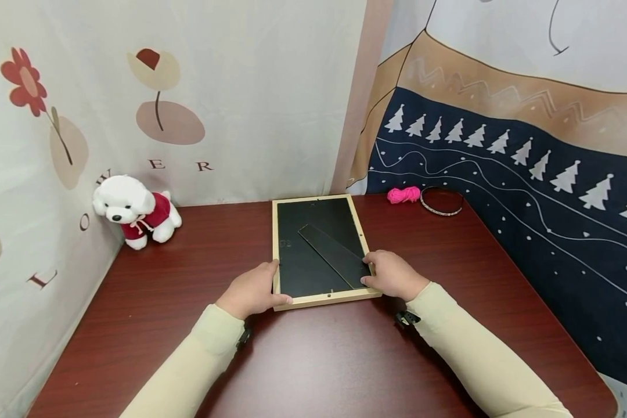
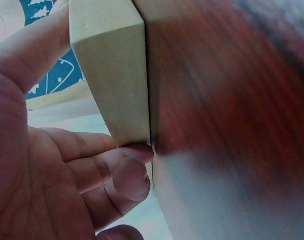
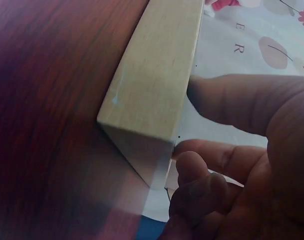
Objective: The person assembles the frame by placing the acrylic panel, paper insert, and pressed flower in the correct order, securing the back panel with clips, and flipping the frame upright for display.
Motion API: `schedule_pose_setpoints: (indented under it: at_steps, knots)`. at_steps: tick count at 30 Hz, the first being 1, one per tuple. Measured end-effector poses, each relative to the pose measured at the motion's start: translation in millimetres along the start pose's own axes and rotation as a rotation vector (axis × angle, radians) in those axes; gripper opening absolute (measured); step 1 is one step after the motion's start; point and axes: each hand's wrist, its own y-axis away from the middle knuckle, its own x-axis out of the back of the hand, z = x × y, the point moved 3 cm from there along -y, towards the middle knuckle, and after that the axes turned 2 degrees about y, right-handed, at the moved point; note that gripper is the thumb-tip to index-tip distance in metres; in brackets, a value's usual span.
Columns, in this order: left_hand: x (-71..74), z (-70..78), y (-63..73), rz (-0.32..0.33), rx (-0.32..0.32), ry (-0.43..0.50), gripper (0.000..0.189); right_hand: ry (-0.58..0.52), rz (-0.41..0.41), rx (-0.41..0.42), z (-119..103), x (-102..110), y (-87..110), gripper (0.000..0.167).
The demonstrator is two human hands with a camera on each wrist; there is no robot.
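Observation:
A picture frame (image 1: 328, 299) lies back side up on the table, with a pale wooden border and a black backing. A flat black stand leg (image 1: 329, 253) runs slantwise across that backing. My left hand (image 1: 252, 290) grips the near left corner, thumb on the near edge and fingers along the left side. At the near right corner is my right hand (image 1: 394, 274), its thumb and a finger on the right border and backing edge. The right wrist view shows the thumb against the top of the wooden edge (image 3: 147, 75), other fingers curled beside the corner.
On the dark red wooden table (image 1: 303, 360), a white plush dog (image 1: 130, 203) in a red top sits at the back left. A pink yarn bundle (image 1: 403, 195) and a headband (image 1: 441, 213) lie at the back right. Printed cloths (image 1: 271, 104) hang behind.

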Motion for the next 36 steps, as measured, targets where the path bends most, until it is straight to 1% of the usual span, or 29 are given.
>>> schedule_pose_setpoints:
  at_steps: [6, 12, 15, 18, 20, 22, 25, 29, 33, 36]
  knots:
    - [0.1, -0.3, 0.7, -0.014, 0.007, -0.004, 0.104, 0.058, -0.02, 0.027, 1.7, 2.7, 0.4, 0.044]
    - [2.6, -1.0, 1.0, -0.015, 0.012, -0.016, 0.105, 0.211, -0.056, 0.031, -3.7, 4.7, -0.2, 0.048]
    - [2.3, -1.6, 0.5, -0.015, 0.011, -0.021, 0.105, 0.281, -0.052, 0.04, -8.5, 3.5, -1.7, 0.045]
    - [0.9, -1.0, 0.1, -0.02, 0.015, -0.014, 0.105, 0.301, -0.026, 0.032, -10.4, 3.6, -3.5, 0.038]
    - [-0.4, -0.4, -0.1, -0.021, 0.018, -0.007, 0.105, 0.281, -0.019, 0.019, -9.1, 4.9, -4.4, 0.033]
    - [-1.5, -0.5, -0.1, -0.02, 0.021, -0.003, 0.105, 0.234, -0.029, 0.003, -5.7, 6.9, -5.7, 0.031]
    - [-2.3, -1.2, 0.8, -0.015, 0.022, 0.0, 0.105, 0.124, -0.051, -0.03, 1.8, 8.4, -8.2, 0.033]
    - [-2.8, -0.5, 1.3, -0.016, 0.018, -0.002, 0.104, -0.004, -0.054, -0.074, 10.7, 7.7, -10.7, 0.039]
    - [-2.6, 0.7, 1.9, -0.017, 0.017, 0.0, 0.104, -0.067, -0.066, -0.106, 15.1, 6.3, -12.8, 0.048]
    - [-2.3, 0.2, 2.7, -0.016, 0.024, 0.007, 0.104, -0.098, -0.083, -0.109, 17.0, 5.5, -14.4, 0.047]
